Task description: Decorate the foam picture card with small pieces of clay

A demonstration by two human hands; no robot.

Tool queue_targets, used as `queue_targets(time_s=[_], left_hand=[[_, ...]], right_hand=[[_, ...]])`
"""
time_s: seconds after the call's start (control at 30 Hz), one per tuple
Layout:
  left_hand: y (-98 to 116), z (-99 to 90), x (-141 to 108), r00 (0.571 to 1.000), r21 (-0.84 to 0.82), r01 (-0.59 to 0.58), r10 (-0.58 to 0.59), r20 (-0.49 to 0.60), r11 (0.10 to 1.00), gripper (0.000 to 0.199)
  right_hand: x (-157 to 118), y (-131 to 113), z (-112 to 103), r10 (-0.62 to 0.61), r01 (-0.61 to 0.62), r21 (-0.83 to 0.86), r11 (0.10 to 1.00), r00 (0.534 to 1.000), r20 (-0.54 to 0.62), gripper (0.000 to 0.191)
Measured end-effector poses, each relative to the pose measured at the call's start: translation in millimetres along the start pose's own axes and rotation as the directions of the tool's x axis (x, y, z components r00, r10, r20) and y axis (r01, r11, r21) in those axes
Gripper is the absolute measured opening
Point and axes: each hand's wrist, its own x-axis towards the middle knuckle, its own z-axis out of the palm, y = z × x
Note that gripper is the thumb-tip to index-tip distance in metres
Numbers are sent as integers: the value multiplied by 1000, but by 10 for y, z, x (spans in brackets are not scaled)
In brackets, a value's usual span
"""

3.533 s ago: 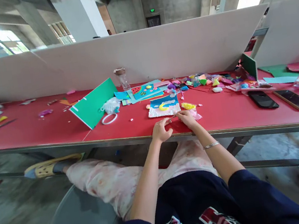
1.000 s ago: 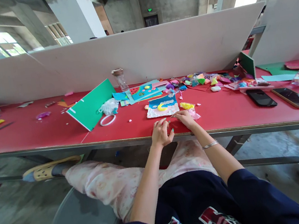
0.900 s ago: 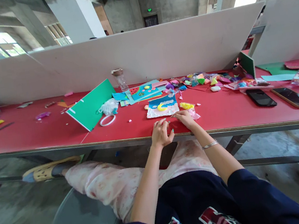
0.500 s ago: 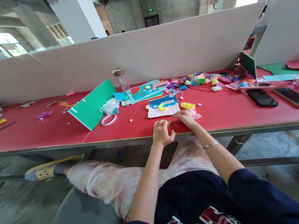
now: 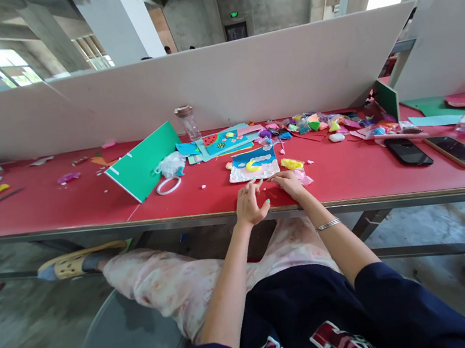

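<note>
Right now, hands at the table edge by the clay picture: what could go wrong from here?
1. Both the left hand and right hand work right at the near edge of the red table; a small piece could slip off onto the lap.
2. The blue clay picture lies just beyond the fingers; a forward slide may smudge it.
3. The two phones sit among loose clay scraps and may get smeared.

Compared with a few seconds ago, the left hand now sits slightly nearer the table edge with fingers lifted and spread, a gap open between it and the right hand.
</note>
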Motion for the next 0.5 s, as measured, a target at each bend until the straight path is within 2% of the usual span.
queue_targets(time_s=[0.5], left_hand=[[13, 51, 3, 998, 93, -44, 48, -48, 995, 26]], right_hand=[[3, -2, 5, 7, -7, 55, 998, 1000, 6, 26]])
